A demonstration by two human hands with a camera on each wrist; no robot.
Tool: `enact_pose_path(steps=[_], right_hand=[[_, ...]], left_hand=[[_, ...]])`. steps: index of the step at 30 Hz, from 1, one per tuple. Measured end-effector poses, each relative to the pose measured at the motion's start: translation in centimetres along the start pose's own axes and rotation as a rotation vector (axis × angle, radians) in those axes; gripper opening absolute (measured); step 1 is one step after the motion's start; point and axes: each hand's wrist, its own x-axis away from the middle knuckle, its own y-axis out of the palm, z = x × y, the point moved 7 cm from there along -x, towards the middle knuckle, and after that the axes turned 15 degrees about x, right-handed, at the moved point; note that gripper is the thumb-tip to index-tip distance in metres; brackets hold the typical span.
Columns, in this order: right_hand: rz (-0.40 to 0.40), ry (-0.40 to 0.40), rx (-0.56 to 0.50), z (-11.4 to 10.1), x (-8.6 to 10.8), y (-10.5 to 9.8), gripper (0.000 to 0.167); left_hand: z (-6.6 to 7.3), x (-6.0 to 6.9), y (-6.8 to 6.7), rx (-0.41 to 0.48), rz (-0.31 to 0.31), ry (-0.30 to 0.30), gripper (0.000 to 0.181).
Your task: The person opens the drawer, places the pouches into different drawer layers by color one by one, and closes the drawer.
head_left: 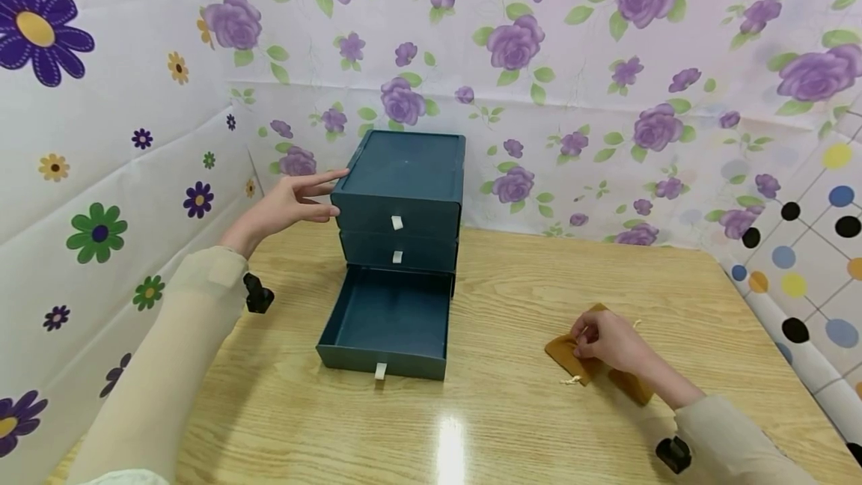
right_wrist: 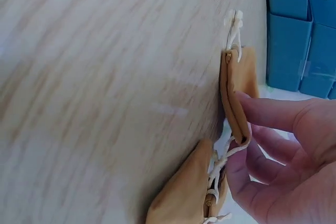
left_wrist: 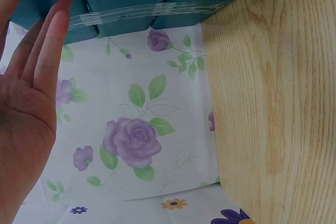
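A dark blue drawer unit (head_left: 408,163) stands on the table, its bottom drawer (head_left: 393,320) pulled out with bare insides showing. My left hand (head_left: 286,204) rests its extended fingers against the unit's upper left side; in the left wrist view, fingertips (left_wrist: 60,19) touch the blue wall. To the right, my right hand (head_left: 611,337) pinches a tan drawstring pouch (right_wrist: 244,74) between thumb and fingers, at the edge by its opening. Another tan pouch (right_wrist: 178,192) with white cords lies just beside it on the table, partly under the hand in the head view.
Two upper drawers with white pull tabs (head_left: 397,223) are closed. Clear tape (left_wrist: 163,9) runs along the unit's side. Flowered cloth (head_left: 539,133) hangs behind the wooden table (head_left: 512,305), with more patterned cloth at left and right.
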Motion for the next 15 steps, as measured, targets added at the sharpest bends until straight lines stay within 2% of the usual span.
enact_pose_path(steps=[7, 15], right_hand=[[-0.031, -0.022, -0.050, -0.3, -0.2, -0.5, 0.013], [-0.030, -0.088, -0.044, -1.2, -0.8, -1.7, 0.003]], left_hand=[[0.2, 0.1, 0.1, 0.001, 0.008, 0.001, 0.065], [0.1, 0.0, 0.1, -0.007, 0.000, 0.005, 0.065]])
